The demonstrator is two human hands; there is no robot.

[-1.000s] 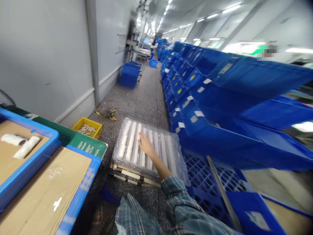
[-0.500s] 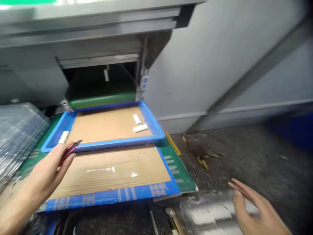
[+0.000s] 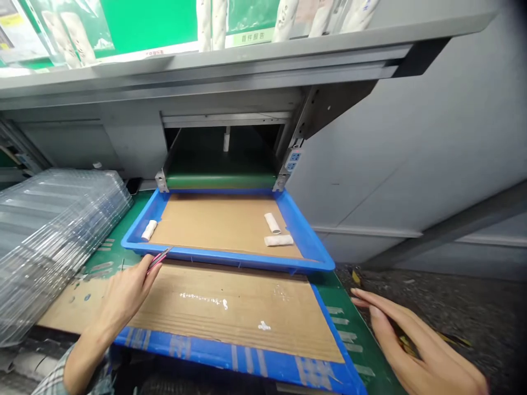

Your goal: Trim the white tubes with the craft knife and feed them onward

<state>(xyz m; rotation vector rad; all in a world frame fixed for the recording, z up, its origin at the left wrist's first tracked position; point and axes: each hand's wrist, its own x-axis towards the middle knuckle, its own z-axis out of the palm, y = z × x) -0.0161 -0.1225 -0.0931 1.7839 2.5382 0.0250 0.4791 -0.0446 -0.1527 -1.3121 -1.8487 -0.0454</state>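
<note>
My left hand point(image 3: 123, 293) rests on the brown cardboard sheet point(image 3: 230, 312) and is closed on a pair of red tweezers point(image 3: 158, 259) that point at the blue tray point(image 3: 230, 258). The tray holds a cardboard liner and three small white rolls: one at its left end point(image 3: 149, 230) and two near its right side point(image 3: 275, 230). My right hand point(image 3: 415, 345) hovers at the table's right edge over the green mat point(image 3: 349, 329), fingers stretched out, holding nothing.
A stack of clear plastic blister trays point(image 3: 53, 230) lies on the left. Behind the blue tray a green conveyor belt point(image 3: 220, 180) runs out of a dark machine opening. A grey shelf point(image 3: 247, 60) with packaged rolls hangs overhead. Speckled floor lies to the right.
My view swung from the aisle of blue crates and the blister tray on the floor to the workbench. My right hand left that tray and came up beside the table.
</note>
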